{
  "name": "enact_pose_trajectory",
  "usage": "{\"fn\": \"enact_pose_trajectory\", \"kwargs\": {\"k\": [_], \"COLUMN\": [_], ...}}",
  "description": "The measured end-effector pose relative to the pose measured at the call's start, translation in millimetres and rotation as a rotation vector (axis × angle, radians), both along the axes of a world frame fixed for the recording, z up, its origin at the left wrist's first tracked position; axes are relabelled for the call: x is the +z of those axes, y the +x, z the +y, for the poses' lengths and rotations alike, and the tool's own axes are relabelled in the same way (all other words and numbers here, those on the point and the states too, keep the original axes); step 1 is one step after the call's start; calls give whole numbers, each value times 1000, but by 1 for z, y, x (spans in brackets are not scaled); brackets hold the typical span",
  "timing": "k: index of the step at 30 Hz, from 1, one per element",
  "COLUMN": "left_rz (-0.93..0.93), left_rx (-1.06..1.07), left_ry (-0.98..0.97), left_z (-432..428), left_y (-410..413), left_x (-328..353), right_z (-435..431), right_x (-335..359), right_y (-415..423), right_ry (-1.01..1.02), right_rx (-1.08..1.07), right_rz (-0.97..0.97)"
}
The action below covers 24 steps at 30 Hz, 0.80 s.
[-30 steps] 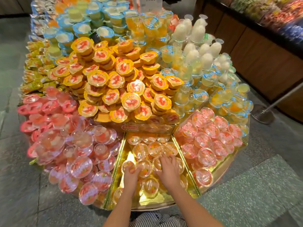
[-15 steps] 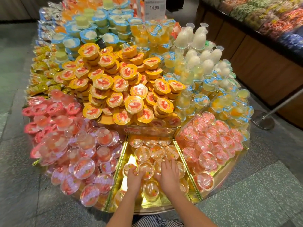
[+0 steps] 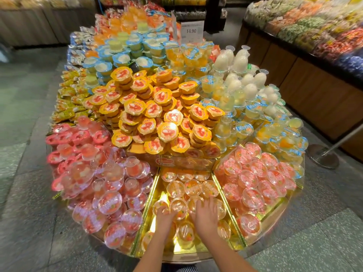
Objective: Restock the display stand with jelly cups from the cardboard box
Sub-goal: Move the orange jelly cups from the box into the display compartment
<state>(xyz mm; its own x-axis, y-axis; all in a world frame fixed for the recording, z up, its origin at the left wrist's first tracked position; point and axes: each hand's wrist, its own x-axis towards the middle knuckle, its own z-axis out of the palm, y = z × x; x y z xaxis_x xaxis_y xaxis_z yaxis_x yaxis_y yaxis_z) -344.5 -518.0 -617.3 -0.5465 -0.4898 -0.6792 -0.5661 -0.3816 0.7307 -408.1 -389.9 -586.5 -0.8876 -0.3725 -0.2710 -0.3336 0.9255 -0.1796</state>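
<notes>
atop the near jelly cups, right hand spread flat — left hand, grip unclear

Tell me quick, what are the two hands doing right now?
Left hand: on the jelly cups, fingers bent; a grip cannot be told.
Right hand: open, fingers spread on the jelly cups.

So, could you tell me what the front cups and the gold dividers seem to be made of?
Cups: clear glossy plastic, probably; the fruit inside shows through. Dividers: shiny gold, perhaps foil-faced card or metal; they reflect the light.
</notes>
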Motion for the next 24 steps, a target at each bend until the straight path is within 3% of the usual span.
{"fn": "enact_pose_trajectory", "kwargs": {"k": [12,17,24], "left_rz": [-19,-26,15], "left_rx": [-30,-82,-106], "left_ry": [-71,-49,-234], "left_z": [1,3,15], "left_y": [-7,9,58], "left_x": [6,30,63], "right_z": [2,10,17], "right_x": [-5,10,34], "right_y": [7,24,85], "right_ry": [-73,-117,-193], "right_rx": [-67,-223,-317], "right_rz": [11,-117,-202]}}
